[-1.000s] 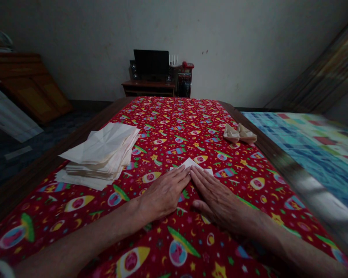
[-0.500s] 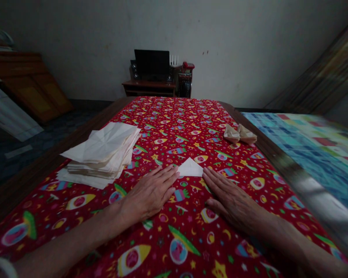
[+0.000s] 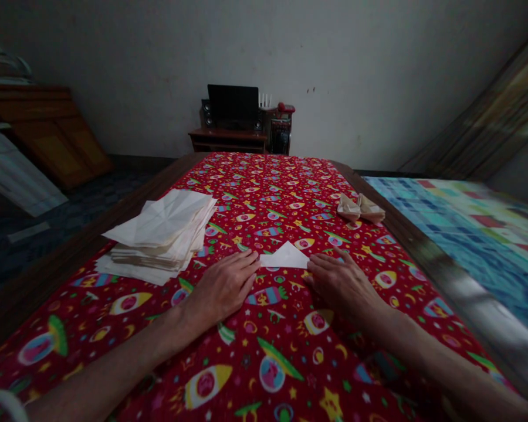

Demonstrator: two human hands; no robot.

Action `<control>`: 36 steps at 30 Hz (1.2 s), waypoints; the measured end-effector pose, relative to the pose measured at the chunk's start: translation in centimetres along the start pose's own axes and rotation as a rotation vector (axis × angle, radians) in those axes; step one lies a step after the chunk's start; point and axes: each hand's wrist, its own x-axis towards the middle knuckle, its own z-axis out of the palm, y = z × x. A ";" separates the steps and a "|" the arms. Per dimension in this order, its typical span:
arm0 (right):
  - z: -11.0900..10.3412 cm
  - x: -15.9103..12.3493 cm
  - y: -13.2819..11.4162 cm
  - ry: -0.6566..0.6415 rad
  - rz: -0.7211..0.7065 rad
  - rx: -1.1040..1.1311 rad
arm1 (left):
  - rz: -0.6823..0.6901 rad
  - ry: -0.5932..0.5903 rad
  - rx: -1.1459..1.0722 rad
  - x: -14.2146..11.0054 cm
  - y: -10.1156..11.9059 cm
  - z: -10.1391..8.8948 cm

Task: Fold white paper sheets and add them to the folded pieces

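A small white paper folded into a triangle [image 3: 286, 257] lies on the red patterned tablecloth [image 3: 268, 363]. My left hand [image 3: 223, 285] rests palm down on the cloth just left of the paper, fingers stretched out, its fingertips at the paper's left corner. My right hand [image 3: 339, 280] lies flat to the right of the paper, fingers extended toward its right corner. Neither hand holds anything.
A stack of creased white paper sheets [image 3: 163, 233] sits at the left of the table. A folded tan paper shape [image 3: 359, 208] lies near the table's right edge. A bed with a blue checked cover [image 3: 466, 228] stands to the right. A monitor on a low desk [image 3: 233, 108] is by the far wall.
Both hands have slid apart and back toward me, uncovering the folded white triangle that they pressed a second ago. The view has tilted slightly downward.
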 end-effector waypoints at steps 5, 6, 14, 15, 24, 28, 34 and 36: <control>-1.0 3.0 -1.9 -0.068 -0.104 -0.047 | -0.019 0.053 -0.034 0.0 -0.3 0.3; -1.0 3.3 -2.1 -0.062 -0.113 -0.050 | -0.020 0.057 -0.039 0.0 -0.4 0.4; 0.2 3.0 -1.1 -0.007 -0.155 0.024 | -0.014 0.094 -0.087 -0.1 -0.8 0.8; 0.3 2.9 -1.0 0.000 -0.161 0.027 | -0.014 0.097 -0.092 0.0 -0.8 0.8; 0.6 3.4 -1.2 0.048 -0.033 -0.066 | -0.080 0.171 -0.202 0.9 -0.6 1.1; 0.4 3.5 -0.6 0.115 0.052 -0.084 | -0.130 0.098 -0.207 1.9 0.5 0.8; -0.1 3.5 -1.0 0.222 0.000 -0.021 | -0.288 0.088 -0.334 4.2 2.9 0.7; 0.0 3.5 -1.3 0.231 -0.021 0.011 | -0.350 0.085 -0.371 4.9 3.3 1.0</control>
